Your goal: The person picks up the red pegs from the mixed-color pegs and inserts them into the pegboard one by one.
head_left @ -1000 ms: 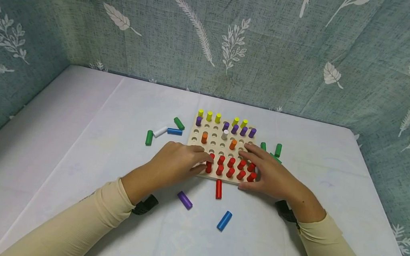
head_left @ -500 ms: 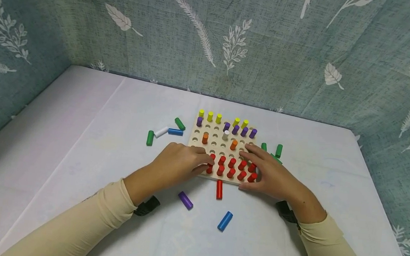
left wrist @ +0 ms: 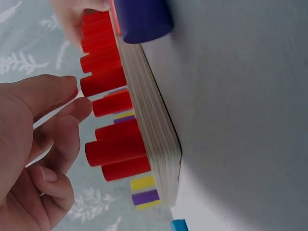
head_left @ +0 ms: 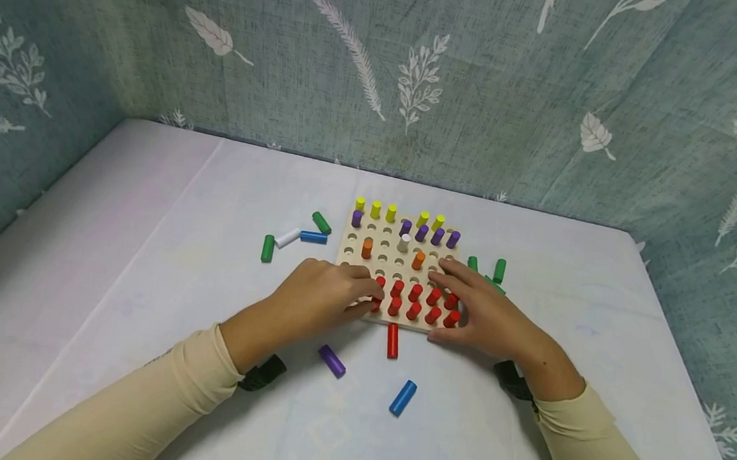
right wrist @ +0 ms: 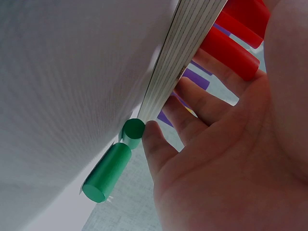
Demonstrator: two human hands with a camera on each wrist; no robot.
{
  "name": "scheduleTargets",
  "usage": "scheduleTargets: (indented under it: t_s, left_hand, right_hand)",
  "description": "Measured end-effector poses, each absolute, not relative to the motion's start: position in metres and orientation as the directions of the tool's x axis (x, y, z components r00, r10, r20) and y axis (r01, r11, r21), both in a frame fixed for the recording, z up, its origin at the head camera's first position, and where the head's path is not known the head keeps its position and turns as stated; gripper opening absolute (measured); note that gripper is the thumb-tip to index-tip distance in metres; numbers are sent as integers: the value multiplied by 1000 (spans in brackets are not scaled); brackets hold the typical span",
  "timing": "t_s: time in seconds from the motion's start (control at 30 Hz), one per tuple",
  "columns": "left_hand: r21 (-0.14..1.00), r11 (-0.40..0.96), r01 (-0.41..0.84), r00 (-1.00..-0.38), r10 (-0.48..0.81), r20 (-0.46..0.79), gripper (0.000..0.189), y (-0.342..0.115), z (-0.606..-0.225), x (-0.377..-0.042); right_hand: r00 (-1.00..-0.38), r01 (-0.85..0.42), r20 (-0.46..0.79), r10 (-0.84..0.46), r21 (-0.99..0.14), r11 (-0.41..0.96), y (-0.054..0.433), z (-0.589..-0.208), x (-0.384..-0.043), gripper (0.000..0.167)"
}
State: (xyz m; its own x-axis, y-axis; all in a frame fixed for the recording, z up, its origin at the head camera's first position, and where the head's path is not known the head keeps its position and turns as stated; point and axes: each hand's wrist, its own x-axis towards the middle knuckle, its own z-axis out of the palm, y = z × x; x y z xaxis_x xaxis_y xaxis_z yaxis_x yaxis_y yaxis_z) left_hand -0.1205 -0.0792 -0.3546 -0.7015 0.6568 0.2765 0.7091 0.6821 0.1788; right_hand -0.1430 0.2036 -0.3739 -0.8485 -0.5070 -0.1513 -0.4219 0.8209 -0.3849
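Observation:
A wooden peg board (head_left: 403,323) lies mid-table with two rows of red pegs (head_left: 414,310) standing along its near side. My left hand (head_left: 321,291) is over the board's left near corner. In the left wrist view its fingertips (left wrist: 71,85) are right at the top ends of the red pegs (left wrist: 103,81), with nothing gripped between them. My right hand (head_left: 488,312) rests spread at the board's right near corner, thumb by the near edge and fingers over the right side. In the right wrist view its fingertips touch the board's edge (right wrist: 161,77), one beside a green peg (right wrist: 134,130).
Yellow pegs (head_left: 391,213), purple pegs (head_left: 422,233), a white peg (head_left: 403,243) and orange pegs (head_left: 367,248) stand in the board. Loose on the table are a red peg (head_left: 393,341), a purple peg (head_left: 332,361), a blue peg (head_left: 403,398) and several others left and right.
The left hand's thumb and fingertips have shifted slightly right and toward the near row of red pegs, covering more of the leftmost ones. The right hand stays in place.

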Motion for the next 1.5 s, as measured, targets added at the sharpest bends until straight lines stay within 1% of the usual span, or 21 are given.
scheduleTargets:
  t_s: [0.1,0.27,0.47,0.67,0.87,1.0,1.13,1.5]
  left_hand:
    - [174,678,715,-696,664,274,19,-77,-354,-119]
    - [197,670,716,-698,679,227,21,-74,-354,-114]
    - [218,634,742,-670,704,235,23,-72,-356,-110]
    - [231,626,745,-662,736,140,24,-69,-360,-107]
    - [222,636,739,-664,744,81,26,-66,-358,-107]
    - [242,631,737,-655,755,28,26,-66,-359,-106]
    - [257,620,741,-644,765,9,26,-67,-361,-106]
    - [237,626,743,-638,769,-29,28,-66,-363,-107]
  right_hand:
    - [-852,-423,-140,-504,-382,822,204,-374,-142,94]
    - [-846,-423,-147,-513,-402,812,205,-376,-142,93]
    - [-846,-429,-138,-515,-397,811,204,-376,-142,93]
    - [-843,-424,-154,-516,-400,813,203,-377,-143,94]
    - [-849,-428,-136,-511,-391,815,203,-375,-144,93]
    - [-847,-426,-140,-513,-399,812,204,-375,-144,94]
    - [-843,-441,-127,-523,-394,807,204,-375,-144,94]
    - [-844,-439,-129,-521,-392,808,205,-375,-144,94]
